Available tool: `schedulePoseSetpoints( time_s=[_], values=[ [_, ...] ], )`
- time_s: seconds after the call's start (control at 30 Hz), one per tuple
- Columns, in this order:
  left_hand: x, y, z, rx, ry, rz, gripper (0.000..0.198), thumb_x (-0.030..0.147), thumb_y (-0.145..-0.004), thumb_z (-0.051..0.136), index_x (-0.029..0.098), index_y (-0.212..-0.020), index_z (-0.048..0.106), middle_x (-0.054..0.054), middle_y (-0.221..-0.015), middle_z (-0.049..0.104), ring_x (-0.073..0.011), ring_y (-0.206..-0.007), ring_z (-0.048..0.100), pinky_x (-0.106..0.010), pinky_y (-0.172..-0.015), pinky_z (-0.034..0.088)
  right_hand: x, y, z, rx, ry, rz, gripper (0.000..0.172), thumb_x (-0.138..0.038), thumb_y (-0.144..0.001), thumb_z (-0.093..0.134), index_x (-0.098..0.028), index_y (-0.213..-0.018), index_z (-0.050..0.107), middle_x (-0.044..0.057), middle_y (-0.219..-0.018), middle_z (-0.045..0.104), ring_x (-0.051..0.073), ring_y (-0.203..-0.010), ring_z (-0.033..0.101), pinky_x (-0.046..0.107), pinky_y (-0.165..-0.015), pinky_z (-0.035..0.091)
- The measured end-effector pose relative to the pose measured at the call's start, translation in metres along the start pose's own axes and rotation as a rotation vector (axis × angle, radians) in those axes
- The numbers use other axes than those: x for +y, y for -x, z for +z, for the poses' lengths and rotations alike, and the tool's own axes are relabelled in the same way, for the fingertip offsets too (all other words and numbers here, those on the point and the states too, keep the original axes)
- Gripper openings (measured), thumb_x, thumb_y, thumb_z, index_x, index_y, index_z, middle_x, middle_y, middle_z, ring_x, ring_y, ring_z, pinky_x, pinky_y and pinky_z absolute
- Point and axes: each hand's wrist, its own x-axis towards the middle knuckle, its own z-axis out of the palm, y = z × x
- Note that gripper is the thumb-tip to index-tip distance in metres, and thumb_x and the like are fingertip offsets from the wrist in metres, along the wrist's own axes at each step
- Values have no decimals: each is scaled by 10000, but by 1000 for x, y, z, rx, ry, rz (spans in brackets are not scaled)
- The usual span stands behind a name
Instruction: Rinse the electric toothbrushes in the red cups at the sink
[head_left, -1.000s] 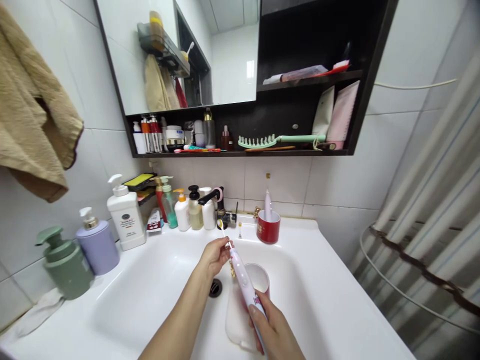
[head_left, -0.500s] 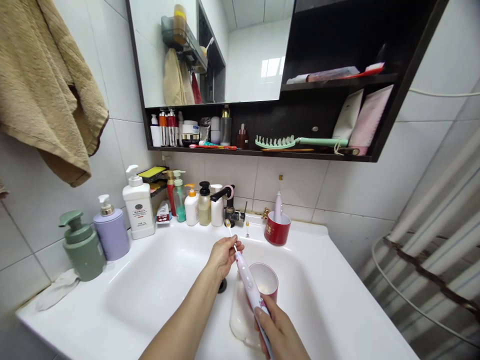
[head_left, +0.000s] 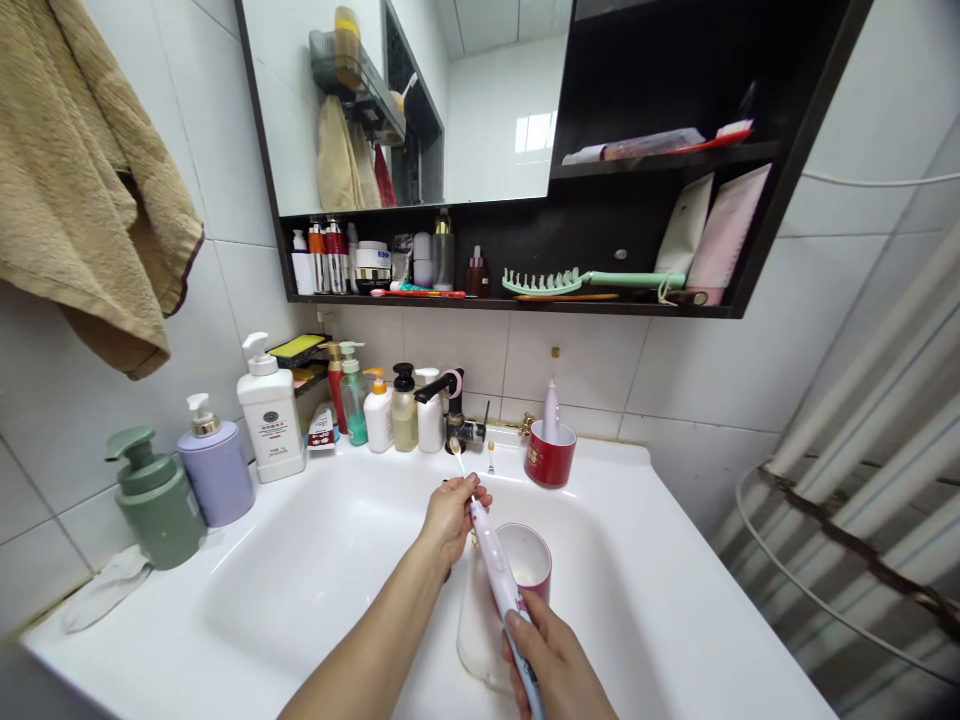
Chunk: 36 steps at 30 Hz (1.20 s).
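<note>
Over the sink, my right hand is closed round the pale pink handle of an electric toothbrush, which tilts up and away from me. My left hand pinches the slim neck of its brush head at the handle's top; whether the two parts are fully joined is hidden by the fingers. Below the handle a red cup stands on a whitish tray in the basin. Beyond my fingertips a small loose brush head stands on the sink ledge, left of another red cup holding a second electric toothbrush.
A black faucet rises behind the basin. Several pump bottles line the back and left rim. Overhead hangs a dark mirrored cabinet with toiletries and a green hairbrush. A brown towel hangs at left.
The view has shifted slightly to the right. Both hands keep the same hold on the toothbrush, with only a slight movement of the left fingers at its neck.
</note>
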Motion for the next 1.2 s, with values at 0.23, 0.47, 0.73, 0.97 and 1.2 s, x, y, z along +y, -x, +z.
schedulePoseSetpoints(
  time_s=[0.23,0.47,0.73,0.97,1.2],
  values=[
    [-5,3,5,-8,3,-8,116,204,-616,505,131,-561,434,24,-462,487,-65,-425,486,-180,-448,359,4,-1,1,29,-4,-19,397,-458,-614,375,-144,-856,366,-65,-479,397,23,-252,294,164,-257,207],
    [-3,6,7,0,-43,-79,168,291,-633,481,131,-591,449,6,-495,510,-88,-451,506,-197,-451,362,4,-2,1,46,0,-44,374,-424,-635,360,-132,-869,352,-64,-485,392,27,-261,300,169,-263,218],
    [0,5,4,-6,-109,-17,190,313,-609,495,123,-613,485,-17,-566,543,-91,-529,514,-194,-500,356,4,-2,1,60,-16,-73,415,-452,-635,359,-137,-905,366,-56,-494,403,26,-270,297,175,-278,220],
    [-1,8,7,-9,-164,-1,245,372,-567,511,130,-588,482,-3,-571,535,-82,-531,497,-186,-491,335,7,-1,2,86,-13,-68,406,-424,-633,371,-140,-924,360,-58,-492,399,32,-274,300,184,-283,225],
    [-3,12,11,-11,-183,-4,269,398,-548,517,134,-569,474,4,-561,525,-75,-520,488,-180,-489,328,8,-2,1,118,-24,-58,473,-420,-635,375,-137,-1005,301,-51,-503,409,40,-283,314,188,-288,239]
  ],
)
